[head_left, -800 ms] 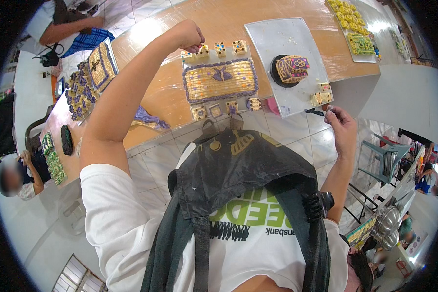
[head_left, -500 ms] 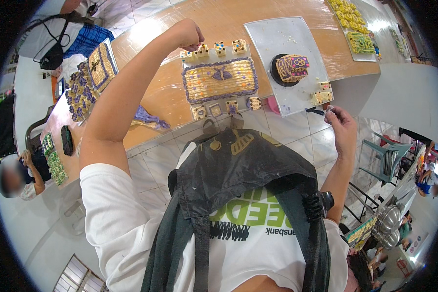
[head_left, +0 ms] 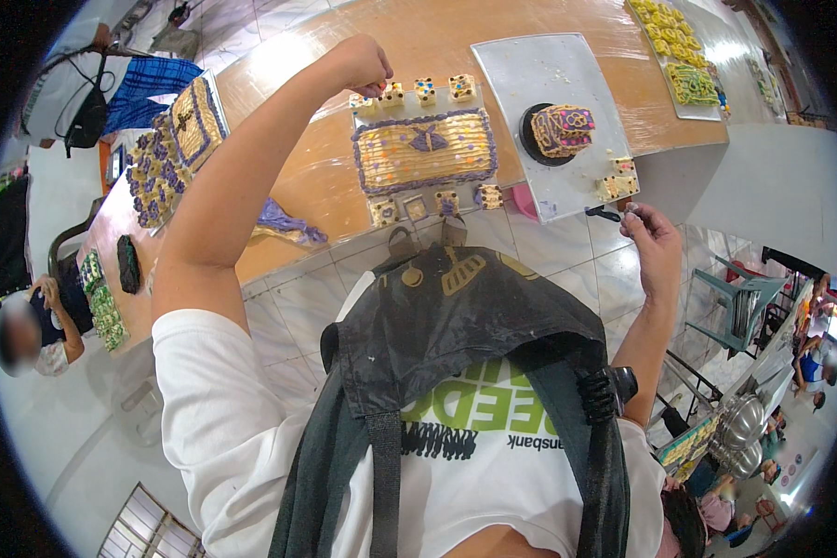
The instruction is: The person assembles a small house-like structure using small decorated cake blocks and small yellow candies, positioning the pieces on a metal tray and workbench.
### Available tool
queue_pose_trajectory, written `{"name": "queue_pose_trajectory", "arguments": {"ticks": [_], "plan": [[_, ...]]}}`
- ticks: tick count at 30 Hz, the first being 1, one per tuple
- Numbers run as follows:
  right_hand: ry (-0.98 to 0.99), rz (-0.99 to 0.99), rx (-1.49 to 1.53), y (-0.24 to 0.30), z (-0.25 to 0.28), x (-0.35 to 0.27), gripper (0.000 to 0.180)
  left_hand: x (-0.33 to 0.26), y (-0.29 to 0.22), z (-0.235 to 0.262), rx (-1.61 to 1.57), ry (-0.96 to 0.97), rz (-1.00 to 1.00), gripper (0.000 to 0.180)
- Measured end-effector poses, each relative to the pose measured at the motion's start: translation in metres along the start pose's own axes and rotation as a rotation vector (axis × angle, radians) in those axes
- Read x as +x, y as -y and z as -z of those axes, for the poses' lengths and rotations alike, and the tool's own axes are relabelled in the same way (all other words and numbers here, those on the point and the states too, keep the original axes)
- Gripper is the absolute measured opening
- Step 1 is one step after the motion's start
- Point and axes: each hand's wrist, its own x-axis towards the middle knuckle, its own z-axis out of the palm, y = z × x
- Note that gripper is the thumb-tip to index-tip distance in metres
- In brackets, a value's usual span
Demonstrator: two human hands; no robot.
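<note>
My left hand [head_left: 363, 65] reaches over the table's far side, its fingers pinched just above small decorated square cakes [head_left: 391, 94]; anything between the fingertips is too small to tell. These cakes stand along the far side of a rectangular cake [head_left: 425, 150] with cream icing, purple borders and a purple bow shape. More small cakes [head_left: 446, 203] sit along its near side. My right hand [head_left: 656, 240] is raised by the near right corner of a grey board [head_left: 553, 79], fingers curled together. A small dark strip [head_left: 603, 214] shows beside its fingertips; whether the hand holds it is unclear.
A pink-and-purple decorated cake on a black round base [head_left: 537, 149] stands on the grey board, near small cakes [head_left: 617, 179]. A purple-stained piping bag [head_left: 288, 223] lies near the table edge. Another iced cake [head_left: 195, 126] stands left, yellow cakes [head_left: 660, 33] far right. People are nearby.
The table and cakes sit slightly further right in the picture. Both my hands keep nearly the same pose. At the left, the person in blue plaid has shifted a little.
</note>
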Motion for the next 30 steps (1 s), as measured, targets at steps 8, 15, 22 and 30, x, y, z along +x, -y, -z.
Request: {"name": "queue_pose_trajectory", "arguments": {"ticks": [8, 15, 22, 30], "plan": [[0.005, -0.002, 0.038, -0.001, -0.001, -0.001, 0.025, 0.014, 0.01, 0.001, 0.238, -0.076, -0.111, 0.018], [0.001, -0.003, 0.01, 0.003, -0.004, -0.001, 0.024, 0.01, 0.006, 0.002, 0.109, -0.079, -0.067, 0.01], [0.003, -0.007, 0.018, 0.003, -0.005, 0.0, 0.025, 0.008, 0.008, 0.0, 0.022, -0.051, -0.034, 0.01], [0.012, -0.001, 0.026, 0.0, -0.003, 0.003, 0.026, 0.005, 0.007, 0.005, -0.06, -0.062, -0.049, 0.014]]}}
